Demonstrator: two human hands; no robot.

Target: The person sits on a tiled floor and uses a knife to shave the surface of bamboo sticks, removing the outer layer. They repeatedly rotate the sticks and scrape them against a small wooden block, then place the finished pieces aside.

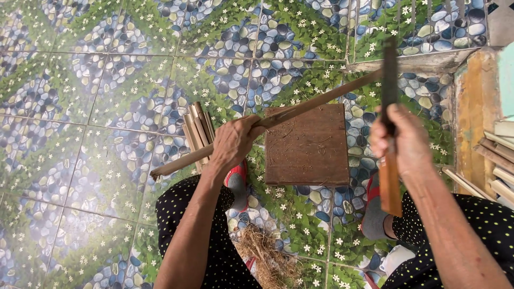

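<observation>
My left hand (234,142) grips a long brown stick (326,97) near its middle, holding it slantwise over a square wooden block (308,152) on the floor. My right hand (402,140) is closed around the wooden handle of a knife (390,72), whose dark blade points up and away and meets the stick's far end. Both hands hover above the block, which lies between my knees.
A bundle of cut sticks (197,128) lies on the patterned tile floor (107,107) behind my left hand. A heap of shavings (267,257) sits near my lap. More pale sticks (495,160) and a wooden edge stand at the right.
</observation>
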